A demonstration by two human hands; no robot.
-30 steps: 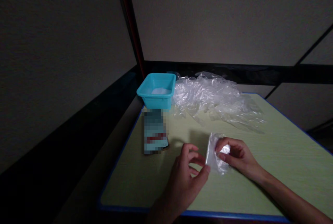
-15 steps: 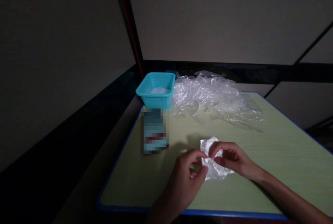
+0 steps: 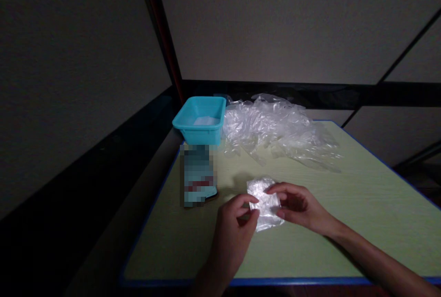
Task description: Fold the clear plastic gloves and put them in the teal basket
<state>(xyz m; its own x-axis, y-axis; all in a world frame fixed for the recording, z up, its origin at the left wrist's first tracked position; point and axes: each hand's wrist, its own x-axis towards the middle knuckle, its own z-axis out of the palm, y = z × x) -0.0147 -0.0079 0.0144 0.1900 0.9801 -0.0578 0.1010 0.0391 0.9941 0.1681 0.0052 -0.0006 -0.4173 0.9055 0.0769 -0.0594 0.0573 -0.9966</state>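
A crinkled, shiny clear plastic bag (image 3: 263, 216), folded to a small rough rectangle, lies near the front middle of the table. My left hand (image 3: 234, 228) has its thumb and forefinger closed on the left edge of it. From the other side, my right hand (image 3: 301, 207) grips the right edge between curled fingers and thumb. Parts of the folded sides are hidden under my fingertips.
Behind my hands, a loose heap of clear plastic bags (image 3: 272, 124) spreads along the back of the pale green table (image 3: 344, 205). A turquoise basket (image 3: 201, 135) with something white inside stands at the back left. Before it lies a pixelated phone-like object (image 3: 198, 175).
The plastic bag now lies flatter and more squarely folded. My fingers have moved apart, from pinching at its middle to its left and right edges. The whole view has shifted slightly.
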